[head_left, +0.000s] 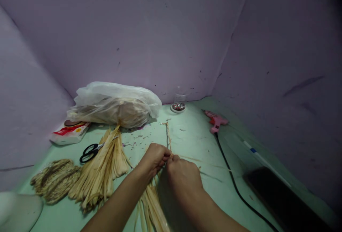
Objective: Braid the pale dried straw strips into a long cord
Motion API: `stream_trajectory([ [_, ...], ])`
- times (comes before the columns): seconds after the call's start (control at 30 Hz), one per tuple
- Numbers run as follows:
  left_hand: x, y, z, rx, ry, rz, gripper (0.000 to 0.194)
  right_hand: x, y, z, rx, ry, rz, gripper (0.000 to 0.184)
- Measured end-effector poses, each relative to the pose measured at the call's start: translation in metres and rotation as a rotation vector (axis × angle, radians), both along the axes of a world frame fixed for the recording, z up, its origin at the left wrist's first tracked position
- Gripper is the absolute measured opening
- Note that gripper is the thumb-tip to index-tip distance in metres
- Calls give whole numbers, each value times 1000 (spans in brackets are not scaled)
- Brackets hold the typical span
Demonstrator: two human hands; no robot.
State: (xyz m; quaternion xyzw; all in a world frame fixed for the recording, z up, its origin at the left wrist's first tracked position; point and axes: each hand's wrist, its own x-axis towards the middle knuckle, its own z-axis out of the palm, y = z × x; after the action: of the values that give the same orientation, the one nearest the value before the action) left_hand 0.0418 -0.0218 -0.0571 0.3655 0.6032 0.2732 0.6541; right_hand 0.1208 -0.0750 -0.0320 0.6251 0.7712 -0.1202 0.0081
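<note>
My left hand (pixel 154 159) and my right hand (pixel 184 175) meet at the middle of the green table (pixel 192 143), both closed in a pinch on pale straw strips (pixel 152 207). A thin braided length of the strips (pixel 168 136) runs away from my fingers toward the wall. The loose ends of the strips trail back under my forearms toward me.
A loose bundle of straw strips (pixel 103 169) and black scissors (pixel 91 152) lie to the left, with braided coils (pixel 55 180) beyond. A plastic bag of straw (pixel 114 105) sits at the back. A pink glue gun (pixel 216 121) with black cord (pixel 235 185), a small jar (pixel 178 105) and a dark flat object (pixel 278 196) lie on the right.
</note>
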Motion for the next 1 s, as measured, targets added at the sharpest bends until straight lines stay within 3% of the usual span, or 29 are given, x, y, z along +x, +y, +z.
stream_trajectory([
  [0.2,-4,3,-6,239,162,-80,7,23,4,21,-184,166,95,13],
  [0.23,-6,3,-5,242,180,-98,6,31,8,24,-155,250,86,15],
  [0.3,-9,4,0,216,178,-139,4,46,21,24,-23,473,-64,22],
  [0.33,-10,4,3,208,166,-158,4,51,28,20,46,538,-164,23],
  [0.4,-11,4,8,211,148,-180,6,54,41,7,-3,595,-320,21],
  [0.53,-11,4,8,229,138,-205,8,43,51,-23,-396,932,-367,19],
  [0.6,-10,4,5,229,144,-216,7,38,52,-30,-457,1037,-364,14],
  [0.83,-10,5,-4,210,336,-225,8,42,54,-45,-389,1135,-347,8],
  [1.0,-18,5,-1,347,604,-323,13,40,55,-53,-367,1135,-352,8],
])
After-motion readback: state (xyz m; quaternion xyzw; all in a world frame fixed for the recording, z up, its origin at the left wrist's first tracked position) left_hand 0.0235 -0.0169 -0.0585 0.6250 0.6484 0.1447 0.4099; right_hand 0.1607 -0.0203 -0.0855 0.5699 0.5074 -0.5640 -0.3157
